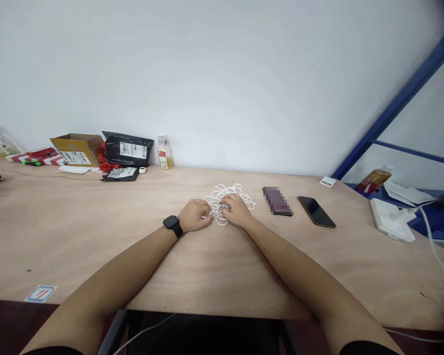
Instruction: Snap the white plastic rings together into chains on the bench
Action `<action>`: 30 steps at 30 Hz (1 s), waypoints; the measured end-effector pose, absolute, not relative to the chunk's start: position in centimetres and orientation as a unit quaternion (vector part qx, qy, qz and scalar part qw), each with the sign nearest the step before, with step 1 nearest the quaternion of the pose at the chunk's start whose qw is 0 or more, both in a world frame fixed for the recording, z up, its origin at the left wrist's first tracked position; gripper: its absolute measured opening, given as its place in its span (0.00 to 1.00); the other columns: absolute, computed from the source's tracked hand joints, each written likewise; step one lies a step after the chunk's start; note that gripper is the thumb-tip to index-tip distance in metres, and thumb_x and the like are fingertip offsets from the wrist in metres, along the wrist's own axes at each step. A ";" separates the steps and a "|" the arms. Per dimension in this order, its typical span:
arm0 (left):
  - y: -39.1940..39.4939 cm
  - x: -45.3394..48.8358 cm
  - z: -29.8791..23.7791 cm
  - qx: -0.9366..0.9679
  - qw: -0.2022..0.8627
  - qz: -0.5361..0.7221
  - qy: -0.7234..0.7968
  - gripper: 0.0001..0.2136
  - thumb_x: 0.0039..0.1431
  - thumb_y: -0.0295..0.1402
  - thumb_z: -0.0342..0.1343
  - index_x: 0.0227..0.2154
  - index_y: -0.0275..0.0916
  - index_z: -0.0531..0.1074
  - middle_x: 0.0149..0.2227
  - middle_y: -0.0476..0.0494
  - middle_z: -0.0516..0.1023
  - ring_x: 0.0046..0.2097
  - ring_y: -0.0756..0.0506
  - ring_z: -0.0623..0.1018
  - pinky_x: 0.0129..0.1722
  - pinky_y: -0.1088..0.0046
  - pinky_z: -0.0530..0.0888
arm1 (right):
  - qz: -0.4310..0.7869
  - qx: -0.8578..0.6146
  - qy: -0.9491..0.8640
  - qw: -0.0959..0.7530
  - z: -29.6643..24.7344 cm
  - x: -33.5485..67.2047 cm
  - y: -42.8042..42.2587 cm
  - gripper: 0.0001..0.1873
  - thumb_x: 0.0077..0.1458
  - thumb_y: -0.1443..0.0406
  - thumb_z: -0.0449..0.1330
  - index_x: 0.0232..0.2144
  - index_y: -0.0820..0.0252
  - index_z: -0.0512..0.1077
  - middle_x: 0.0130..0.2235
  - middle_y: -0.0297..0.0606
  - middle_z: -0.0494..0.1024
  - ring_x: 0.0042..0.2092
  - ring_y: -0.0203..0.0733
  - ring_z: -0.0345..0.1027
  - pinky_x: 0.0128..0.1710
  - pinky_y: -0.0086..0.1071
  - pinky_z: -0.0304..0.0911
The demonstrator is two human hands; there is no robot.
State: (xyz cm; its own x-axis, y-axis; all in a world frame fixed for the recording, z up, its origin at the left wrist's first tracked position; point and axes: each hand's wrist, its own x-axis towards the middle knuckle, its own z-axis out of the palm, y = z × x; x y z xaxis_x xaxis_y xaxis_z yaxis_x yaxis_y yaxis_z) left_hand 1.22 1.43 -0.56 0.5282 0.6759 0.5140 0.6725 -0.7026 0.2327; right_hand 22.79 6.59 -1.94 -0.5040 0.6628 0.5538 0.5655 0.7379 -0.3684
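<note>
A heap of several thin white rings [232,193] lies on the plywood table [96,231], a little beyond the middle. Both my hands rest on the near side of the heap, with fingers curled. My left hand [195,215], with a black watch on its wrist, pinches rings at the heap's left edge. My right hand [237,209] is closed over rings at the centre. The fingertips of both hands are partly hidden among the rings.
To the right of the rings lie a blurred dark object [277,201] and a dark phone [316,211]. At the back left stand a cardboard box [77,148], a black parcel bag [129,149] and a small bottle [164,153]. At the far right stand a blue metal frame [392,111] and white items [391,219].
</note>
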 end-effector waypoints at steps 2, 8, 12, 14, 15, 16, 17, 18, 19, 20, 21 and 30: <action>1.5 1.2 -0.5 0.876 0.010 0.309 0.370 0.11 0.56 0.38 0.56 0.23 0.40 0.67 0.31 0.44 0.77 0.38 0.45 0.75 0.41 0.66 0.69 | 0.069 -0.364 -0.864 0.341 -2.2 22.9 6.8 0.09 0.48 0.72 0.60 0.34 0.58 0.76 0.40 0.39 0.75 0.45 0.46 0.64 0.48 0.42 0.59; 1.4 1.4 -0.1 0.889 0.048 0.327 0.317 0.14 0.56 0.41 0.58 0.21 0.40 0.67 0.30 0.43 0.76 0.36 0.46 0.75 0.40 0.67 0.71 | 0.075 -0.356 -0.862 0.352 -2.1 23.0 6.9 0.06 0.51 0.72 0.58 0.29 0.58 0.72 0.37 0.38 0.75 0.43 0.45 0.65 0.46 0.39 0.59; 1.0 1.5 0.4 0.908 0.082 0.300 0.282 0.20 0.56 0.45 0.57 0.15 0.40 0.65 0.24 0.45 0.73 0.32 0.47 0.74 0.37 0.69 0.70 | 0.062 -0.373 -0.850 0.366 -1.7 22.9 6.6 0.05 0.55 0.70 0.56 0.32 0.58 0.71 0.36 0.39 0.75 0.42 0.45 0.65 0.45 0.39 0.59; 0.9 1.4 0.5 0.916 0.092 0.283 0.269 0.21 0.57 0.46 0.56 0.14 0.40 0.63 0.23 0.45 0.73 0.31 0.48 0.74 0.37 0.68 0.69 | 0.053 -0.386 -0.840 0.377 -1.6 22.9 6.6 0.05 0.57 0.69 0.55 0.34 0.58 0.71 0.36 0.39 0.76 0.42 0.46 0.65 0.45 0.40 0.58; 0.9 1.4 0.5 0.919 0.096 0.277 0.265 0.22 0.57 0.47 0.56 0.14 0.39 0.63 0.23 0.45 0.74 0.31 0.48 0.74 0.38 0.68 0.69 | 0.051 -0.389 -0.837 0.382 -1.6 22.9 6.6 0.05 0.57 0.69 0.55 0.34 0.57 0.71 0.36 0.39 0.76 0.42 0.47 0.66 0.45 0.40 0.58; 0.9 1.3 0.5 0.920 0.102 0.274 0.263 0.22 0.57 0.48 0.55 0.14 0.39 0.62 0.24 0.46 0.74 0.30 0.48 0.74 0.38 0.68 0.69 | 0.050 -0.390 -0.833 0.389 -1.6 22.9 6.6 0.06 0.57 0.69 0.55 0.35 0.57 0.71 0.37 0.39 0.76 0.43 0.47 0.66 0.45 0.41 0.59; 0.9 1.2 0.5 0.919 0.110 0.272 0.263 0.22 0.57 0.49 0.55 0.15 0.39 0.62 0.23 0.46 0.74 0.30 0.48 0.74 0.38 0.68 0.69 | 0.050 -0.390 -0.830 0.396 -1.6 23.0 6.7 0.06 0.57 0.69 0.55 0.36 0.57 0.72 0.37 0.40 0.77 0.43 0.47 0.66 0.45 0.41 0.59; 0.9 1.2 0.5 0.917 0.119 0.272 0.265 0.23 0.57 0.50 0.54 0.15 0.40 0.62 0.22 0.46 0.74 0.28 0.48 0.73 0.37 0.68 0.69 | 0.050 -0.388 -0.826 0.405 -1.6 23.0 6.7 0.07 0.57 0.69 0.55 0.37 0.57 0.72 0.38 0.40 0.77 0.43 0.48 0.66 0.46 0.42 0.59; 0.9 1.1 0.5 0.915 0.130 0.272 0.268 0.23 0.58 0.51 0.53 0.15 0.40 0.62 0.20 0.47 0.72 0.27 0.49 0.72 0.36 0.69 0.69 | 0.050 -0.385 -0.823 0.415 -1.6 23.0 6.7 0.07 0.57 0.69 0.55 0.38 0.57 0.72 0.38 0.41 0.77 0.43 0.48 0.67 0.46 0.42 0.60; 0.9 1.1 0.5 0.912 0.139 0.272 0.273 0.24 0.58 0.52 0.51 0.15 0.40 0.62 0.19 0.47 0.71 0.25 0.49 0.71 0.34 0.70 0.68 | 0.049 -0.382 -0.819 0.427 -1.6 23.1 6.7 0.08 0.57 0.68 0.55 0.39 0.58 0.72 0.39 0.41 0.77 0.44 0.49 0.67 0.46 0.43 0.60; 0.9 1.1 0.5 0.910 0.145 0.271 0.278 0.25 0.59 0.53 0.50 0.15 0.40 0.62 0.18 0.48 0.70 0.24 0.50 0.70 0.33 0.70 0.68 | 0.048 -0.377 -0.814 0.439 -1.5 23.1 6.7 0.09 0.57 0.68 0.56 0.40 0.58 0.73 0.39 0.41 0.77 0.44 0.49 0.67 0.47 0.43 0.60; 0.8 1.5 0.1 0.808 0.010 0.431 0.401 0.12 0.62 0.43 0.52 0.36 0.39 0.72 0.32 0.44 0.77 0.33 0.47 0.74 0.38 0.67 0.70 | 0.131 -0.296 -0.802 0.501 -0.6 22.0 4.2 0.13 0.61 0.64 0.56 0.48 0.53 0.72 0.41 0.39 0.78 0.42 0.44 0.71 0.45 0.41 0.66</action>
State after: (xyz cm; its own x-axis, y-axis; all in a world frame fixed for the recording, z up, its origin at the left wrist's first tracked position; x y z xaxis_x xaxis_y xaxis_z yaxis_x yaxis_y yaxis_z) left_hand 1.51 0.82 0.11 0.3067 0.6573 0.6884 0.6404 -0.6776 0.3616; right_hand 22.03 4.21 -0.62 -0.3221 0.6066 0.7268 0.3432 0.7903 -0.5075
